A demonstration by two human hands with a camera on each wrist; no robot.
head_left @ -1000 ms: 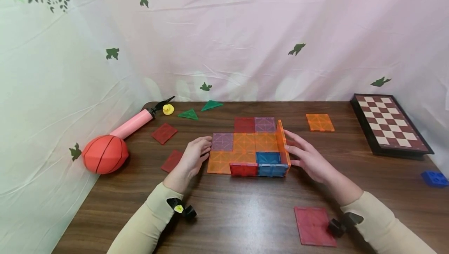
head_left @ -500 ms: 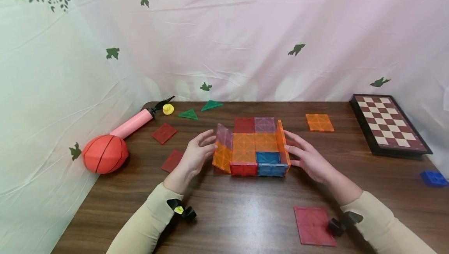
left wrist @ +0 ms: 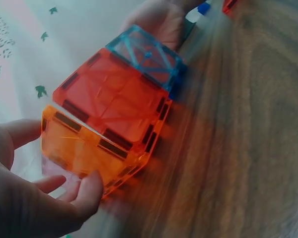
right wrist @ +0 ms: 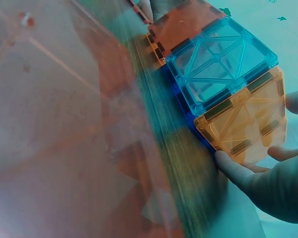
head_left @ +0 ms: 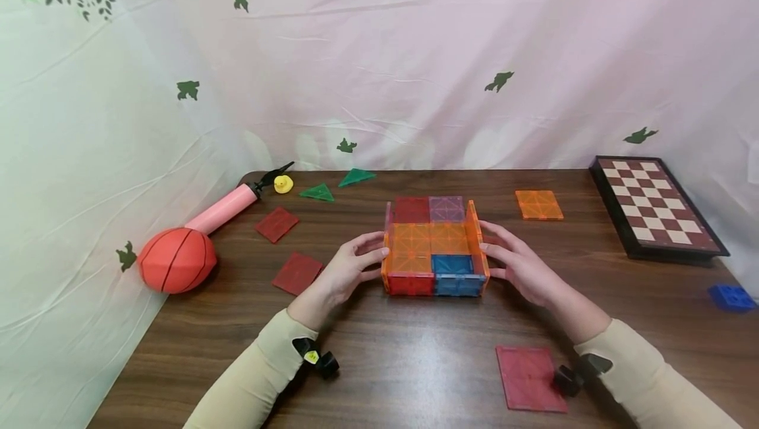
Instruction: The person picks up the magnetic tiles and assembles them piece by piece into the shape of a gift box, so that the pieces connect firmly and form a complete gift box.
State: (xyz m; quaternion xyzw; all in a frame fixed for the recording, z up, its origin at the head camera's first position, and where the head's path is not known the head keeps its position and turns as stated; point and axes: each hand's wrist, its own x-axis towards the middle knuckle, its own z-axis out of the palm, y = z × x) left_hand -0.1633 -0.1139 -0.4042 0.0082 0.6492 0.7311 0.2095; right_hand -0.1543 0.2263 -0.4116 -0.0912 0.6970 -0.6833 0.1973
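Translucent magnetic tiles form a shallow open-topped box at mid-table, with orange tiles [head_left: 411, 238] and a blue tile [head_left: 452, 263] as its floor. A red tile [head_left: 411, 285] and a blue tile [head_left: 459, 285] stand as the front wall. My left hand [head_left: 344, 267] touches the outside of the upright left wall, an orange tile [left wrist: 84, 144] with a purple one behind it. Against the upright orange right wall [head_left: 474, 234] rest the fingers of my right hand [head_left: 524, 267]. Behind the floor, a red tile [head_left: 412, 209] and a purple tile [head_left: 446, 208] lie flat.
Loose red tiles [head_left: 298, 273] [head_left: 277, 225] lie left, and a larger red tile [head_left: 530, 376] lies front right. An orange tile [head_left: 538, 205], chessboard [head_left: 658, 205] and blue block [head_left: 732, 298] are right. Ball [head_left: 176, 259], pink pump [head_left: 222, 209], duck [head_left: 283, 184] and green triangles [head_left: 318, 192] are left.
The left purple and orange tiles have swung up from flat to upright, with my left hand following them rightward. My right hand stays at the right wall.
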